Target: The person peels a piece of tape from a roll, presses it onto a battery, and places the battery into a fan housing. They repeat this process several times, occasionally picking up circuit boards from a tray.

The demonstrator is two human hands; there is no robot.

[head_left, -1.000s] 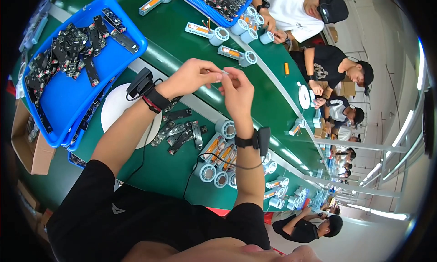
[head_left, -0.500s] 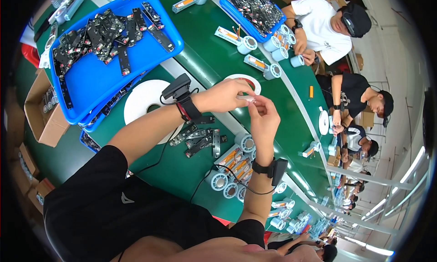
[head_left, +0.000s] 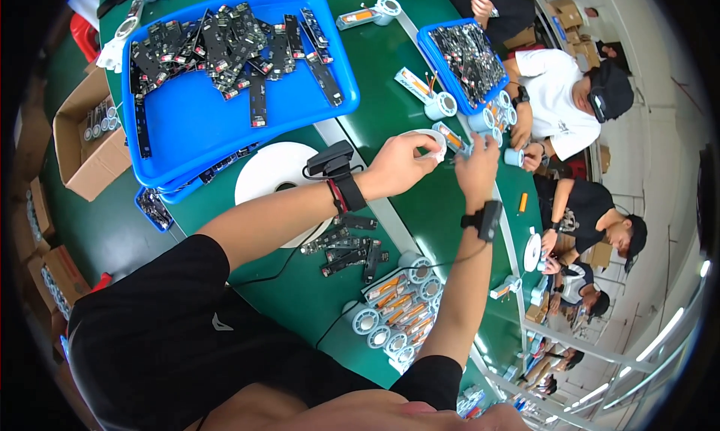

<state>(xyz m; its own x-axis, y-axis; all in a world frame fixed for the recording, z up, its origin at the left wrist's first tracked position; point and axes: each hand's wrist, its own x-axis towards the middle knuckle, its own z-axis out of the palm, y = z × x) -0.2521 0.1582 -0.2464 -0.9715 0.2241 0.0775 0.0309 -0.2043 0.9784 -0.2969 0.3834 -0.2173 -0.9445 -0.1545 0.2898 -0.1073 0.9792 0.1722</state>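
My left hand [head_left: 405,163] is closed in a pinch beside a small white roll [head_left: 433,136]; what its fingertips hold, if anything, I cannot make out. My right hand [head_left: 478,170] reaches across the green table to a light-blue fan body [head_left: 450,136] with an orange cell in it. Its fingers are smeared by motion and overlap the fan body, so whether they grip it is unclear. Under my left forearm lies a large white reel [head_left: 259,172], partly covered. Several black circuit strips [head_left: 345,245] are scattered on the table between my forearms.
A blue tray [head_left: 202,124] heaped with black circuit strips stands far left, stacked on another. Fan bodies [head_left: 397,303] with orange cells are grouped by my right forearm. Across the table are another blue tray [head_left: 465,64] and co-workers [head_left: 555,86]. Cables trail from both wrist devices.
My hands, earlier together at a small pale piece, have parted. The right hand has reached away toward the fan body. The view has shifted, so the trays appear farther right.
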